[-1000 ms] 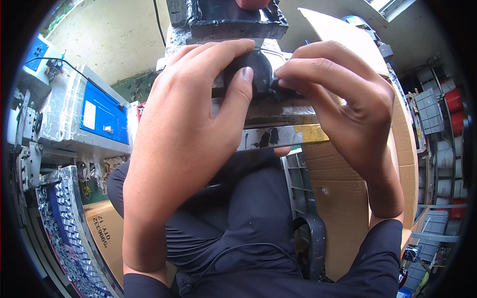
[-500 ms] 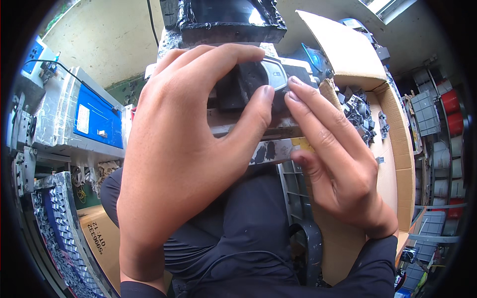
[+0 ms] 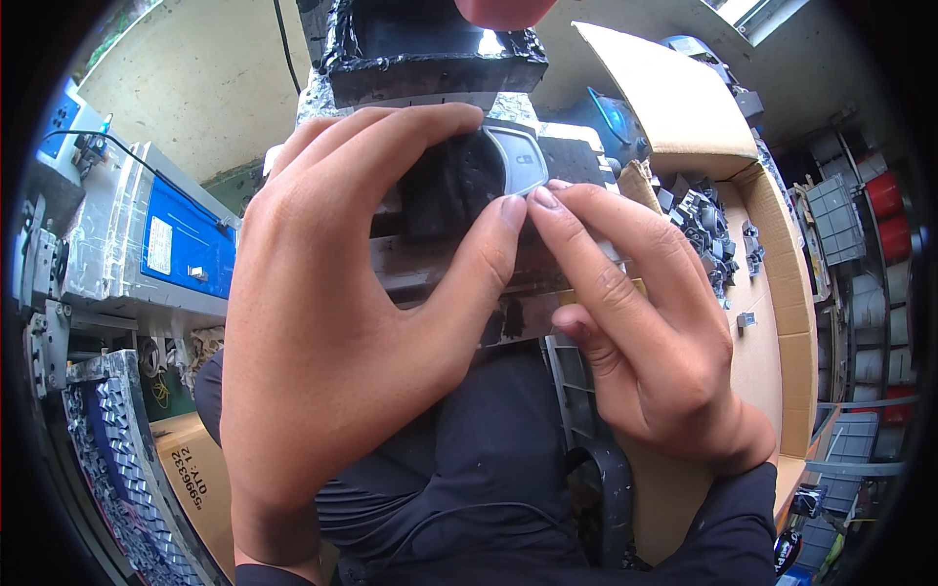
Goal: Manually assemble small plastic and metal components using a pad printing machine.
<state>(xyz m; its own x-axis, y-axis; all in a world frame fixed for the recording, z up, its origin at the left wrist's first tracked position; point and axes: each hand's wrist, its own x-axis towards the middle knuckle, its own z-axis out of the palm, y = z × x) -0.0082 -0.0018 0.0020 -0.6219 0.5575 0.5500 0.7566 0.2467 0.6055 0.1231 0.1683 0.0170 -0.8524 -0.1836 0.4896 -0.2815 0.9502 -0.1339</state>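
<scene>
A small grey plate with rounded corners and a padlock symbol [image 3: 525, 163] lies on a black block [image 3: 427, 203] in front of me. My left hand [image 3: 327, 283] curves round it, with the forefinger at its far edge and the thumb at its near edge, pinching it between them. From the right, my right hand [image 3: 655, 332] reaches in with its fore and middle fingers stretched out. Their tips meet the plate's near right corner, close to my left thumb. The right thumb stands apart, holding nothing.
Beyond the block sits a black-smeared tray [image 3: 430, 73], with a smooth pink rounded thing [image 3: 503, 10] above it. An open cardboard box [image 3: 772, 283] at the right holds many small dark parts [image 3: 702, 227]. A grey cabinet with a blue panel [image 3: 186, 234] stands left.
Both hands and the grey plate appear slightly lower and further left. The right fingertips have moved in to the plate's corner. A pink rounded thing has come into view at the top.
</scene>
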